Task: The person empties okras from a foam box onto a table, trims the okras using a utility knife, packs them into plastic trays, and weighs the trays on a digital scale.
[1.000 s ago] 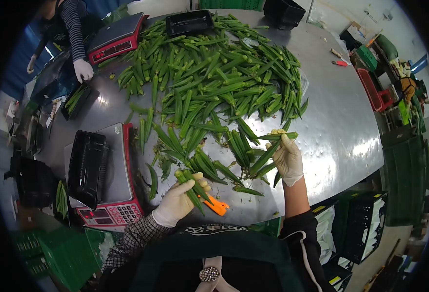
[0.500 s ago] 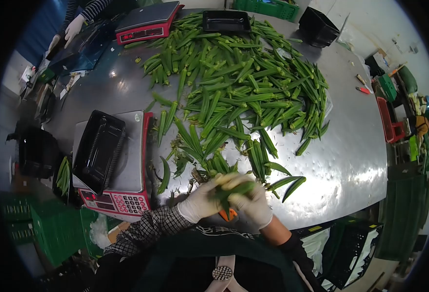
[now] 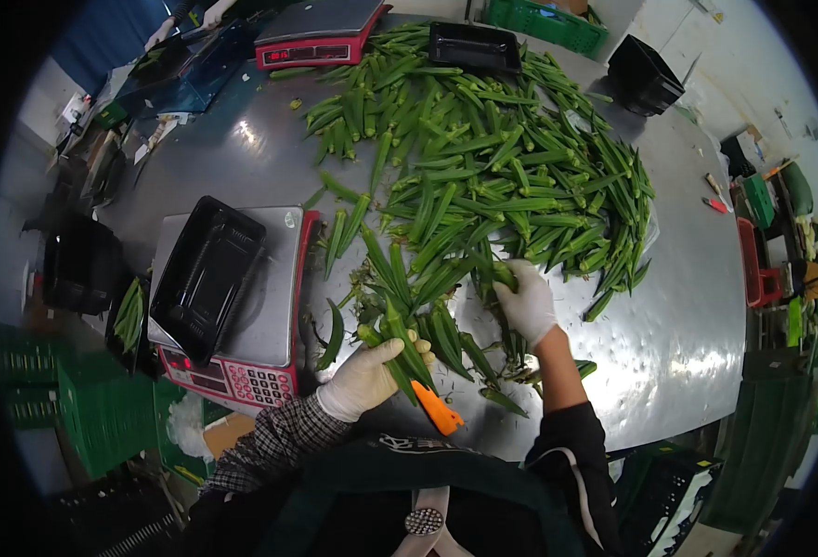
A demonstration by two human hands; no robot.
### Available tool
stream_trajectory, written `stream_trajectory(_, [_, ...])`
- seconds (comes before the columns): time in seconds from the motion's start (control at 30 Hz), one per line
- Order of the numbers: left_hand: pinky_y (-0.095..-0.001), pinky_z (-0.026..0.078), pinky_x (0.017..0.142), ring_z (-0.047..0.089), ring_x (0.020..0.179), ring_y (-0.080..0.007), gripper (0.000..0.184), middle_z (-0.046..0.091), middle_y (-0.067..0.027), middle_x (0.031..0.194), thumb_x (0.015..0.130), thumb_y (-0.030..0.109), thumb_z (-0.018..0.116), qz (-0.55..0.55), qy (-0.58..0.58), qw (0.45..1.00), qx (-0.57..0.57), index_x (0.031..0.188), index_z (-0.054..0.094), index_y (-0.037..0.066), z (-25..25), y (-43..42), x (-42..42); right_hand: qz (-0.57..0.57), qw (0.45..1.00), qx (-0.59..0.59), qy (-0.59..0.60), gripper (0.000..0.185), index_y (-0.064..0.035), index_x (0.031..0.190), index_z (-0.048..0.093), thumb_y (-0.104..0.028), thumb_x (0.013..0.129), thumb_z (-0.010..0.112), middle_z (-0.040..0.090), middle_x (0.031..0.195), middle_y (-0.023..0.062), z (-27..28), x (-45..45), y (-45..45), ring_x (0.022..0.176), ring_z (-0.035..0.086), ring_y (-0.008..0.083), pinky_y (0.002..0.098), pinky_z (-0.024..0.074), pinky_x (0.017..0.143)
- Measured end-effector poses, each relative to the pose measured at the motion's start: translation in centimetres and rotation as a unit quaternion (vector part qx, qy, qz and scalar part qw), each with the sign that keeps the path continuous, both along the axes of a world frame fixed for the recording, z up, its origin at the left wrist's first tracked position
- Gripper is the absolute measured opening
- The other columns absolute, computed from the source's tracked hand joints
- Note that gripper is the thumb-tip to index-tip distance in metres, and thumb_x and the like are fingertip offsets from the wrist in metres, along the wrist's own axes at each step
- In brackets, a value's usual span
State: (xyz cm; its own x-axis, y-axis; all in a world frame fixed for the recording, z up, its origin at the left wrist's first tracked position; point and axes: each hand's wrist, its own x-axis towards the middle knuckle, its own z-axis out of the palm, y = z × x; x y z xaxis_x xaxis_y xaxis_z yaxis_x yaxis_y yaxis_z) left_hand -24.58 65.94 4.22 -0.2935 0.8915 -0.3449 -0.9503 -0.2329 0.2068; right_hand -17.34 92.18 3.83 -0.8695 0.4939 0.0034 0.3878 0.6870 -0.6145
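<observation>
Gloved in white, my left hand [image 3: 368, 373] is closed round several okra pods [image 3: 397, 336] near the table's front edge. An orange-handled tool [image 3: 438, 408] lies just right of and below it. My right hand [image 3: 526, 302], also gloved, is at the front of the large okra pile [image 3: 520, 176], its fingers pressed together on an okra pod [image 3: 500, 274]. Loose pods and trimmings lie between the two hands. An empty black tray [image 3: 207, 278] rests on the red and grey scale [image 3: 279, 306] to the left.
A second scale [image 3: 316, 37] and another black tray [image 3: 474, 46] are at the back. Stacked black trays [image 3: 644, 76] stand back right. A red-handled tool [image 3: 714, 205] lies near the right edge. A co-worker's gloved hands [image 3: 216, 13] show at the upper left.
My hands, together half a second ago, have parted. The left holds the pods lower left; the right has moved up and right onto the pile. The view has shifted.
</observation>
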Motion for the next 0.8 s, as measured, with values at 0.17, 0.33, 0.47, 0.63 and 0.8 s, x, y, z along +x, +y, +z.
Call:
stream_trajectory(0.17, [-0.0424,0.043,0.094,0.055,0.104,-0.0273,0.030,0.057,-0.0143,0.110,0.087,0.013,0.054,-0.034,0.001,0.999,-0.033,0.116,0.050,0.004,0.0,-0.3,-0.1,-0.033,0.982,-0.178,-0.055,0.024,-0.0019,0.097,0.060,-0.011,0.075,0.065,0.057,0.080,0.0093,5.6,10.1,0.1,0.074,0.055,0.0165,0.0272,0.0447,0.068])
stream_trajectory(0.33, [-0.0425,0.043,0.093,0.055,0.104,-0.0269,0.036,0.056,-0.0145,0.113,0.086,0.011,0.054,-0.087,0.009,0.996,-0.010,0.121,0.047,0.005,-0.1,0.5,1.2,-0.065,0.897,-0.382,-0.212,0.021,-0.0022,0.094,0.062,-0.007,0.074,0.068,0.058,0.079,0.0043,6.1,27.3,-3.1,0.074,0.054,0.0127,0.0256,0.0452,0.069])
stream_trajectory(0.47, [-0.0437,0.041,0.095,0.053,0.109,-0.0283,0.038,0.054,-0.0154,0.118,0.086,0.013,0.053,-0.122,0.007,0.992,-0.022,0.124,0.046,0.007,0.0,1.1,1.9,-0.103,0.929,-0.275,-0.223,0.031,-0.0017,0.101,0.064,-0.012,0.072,0.070,0.062,0.088,0.0119,5.4,32.9,-6.7,0.082,0.060,0.0189,0.0289,0.0474,0.074])
stream_trajectory(0.63, [-0.0473,0.037,0.098,0.048,0.113,-0.0313,0.043,0.049,-0.0186,0.124,0.088,0.018,0.047,-0.123,0.006,0.992,-0.007,0.128,0.041,0.004,2.2,1.4,2.6,-0.181,0.981,-0.065,-0.030,0.026,-0.0030,0.102,0.062,-0.008,0.077,0.062,0.062,0.094,0.0149,5.1,23.9,-6.1,0.080,0.061,0.0244,0.0304,0.0484,0.071])
stream_trajectory(0.8, [-0.0473,0.030,0.103,0.040,0.122,-0.0336,0.052,0.041,-0.0210,0.132,0.084,0.017,0.046,-0.104,-0.013,0.994,0.006,0.133,0.035,0.002,3.3,-0.6,2.6,-0.109,0.977,0.177,-0.054,0.032,-0.0064,0.107,0.057,-0.005,0.075,0.058,0.057,0.102,0.0160,-0.8,14.2,-1.8,0.090,0.055,0.0338,0.0410,0.0443,0.079])
